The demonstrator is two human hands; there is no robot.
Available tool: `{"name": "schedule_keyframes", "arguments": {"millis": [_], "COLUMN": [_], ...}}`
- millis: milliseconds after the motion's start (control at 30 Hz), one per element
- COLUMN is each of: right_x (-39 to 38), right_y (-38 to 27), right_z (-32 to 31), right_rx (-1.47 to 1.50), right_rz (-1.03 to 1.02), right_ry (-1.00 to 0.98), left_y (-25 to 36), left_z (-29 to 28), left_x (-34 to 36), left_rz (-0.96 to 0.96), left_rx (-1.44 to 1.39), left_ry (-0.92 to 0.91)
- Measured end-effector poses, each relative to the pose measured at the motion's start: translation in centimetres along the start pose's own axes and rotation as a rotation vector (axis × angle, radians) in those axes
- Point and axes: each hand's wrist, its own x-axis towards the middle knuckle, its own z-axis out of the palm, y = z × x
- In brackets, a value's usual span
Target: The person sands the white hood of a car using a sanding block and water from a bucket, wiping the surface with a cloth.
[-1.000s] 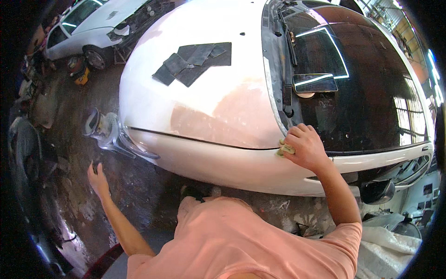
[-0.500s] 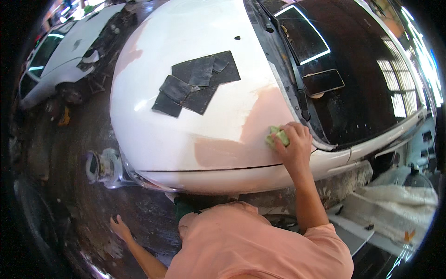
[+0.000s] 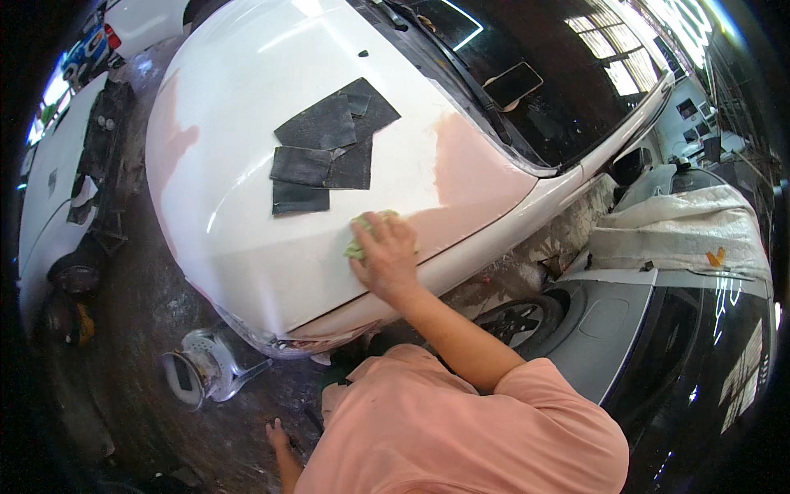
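My right hand [image 3: 388,251] is closed over a crumpled light-green cloth [image 3: 353,249] and presses it on the white car hood [image 3: 271,255]. The cloth lies at the near side of the hood, by the edge of a pinkish filler patch [image 3: 477,185]. Most of it is hidden under my fingers and palm. Several black sandpaper sheets [image 3: 350,165] lie overlapping on the hood beyond my hand. Low at my left side hangs my left hand [image 3: 278,434], empty, its fingers loosely apart and partly blurred.
A phone [image 3: 514,86] rests on the dark windshield. On the floor by the front corner stands a grey stool [image 3: 206,370]. A dark grey car [image 3: 597,325], partly under a whitish cover [image 3: 683,226], is close on the right. Another white car [image 3: 58,181] stands at the left.
My right hand has slid the cloth left along the hood, away from the windshield. My left hand has drawn in nearer my body. The view has turned and shifted.
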Motion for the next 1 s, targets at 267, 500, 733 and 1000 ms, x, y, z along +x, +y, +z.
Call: {"name": "schedule_keyframes", "arguments": {"millis": [267, 500, 733, 1000], "right_x": [-3.6, -4.0, -3.5, -4.3], "right_y": [-1.0, -0.2, -7.2, -34.5], "right_z": [1.0, 0.1, 1.0, 14.3], "right_rx": [0.169, 0.267, 0.657, 0.946], "right_rz": [-0.235, -0.163, -0.061, -0.495], "right_ry": [-0.115, -0.073, -0.147, -0.904], "left_y": [-0.8, -6.5, -9.7, -19.1], "left_z": [-1.4, -3.7, -4.6, -2.9], "left_x": [-0.1, -0.9, -0.5, 2.7], "left_rz": [0.072, -0.005, -0.036, -0.263], "left_rx": [-0.104, 0.022, -0.164, -0.218], "left_ry": [0.15, 0.237, 0.227, 0.151]}}
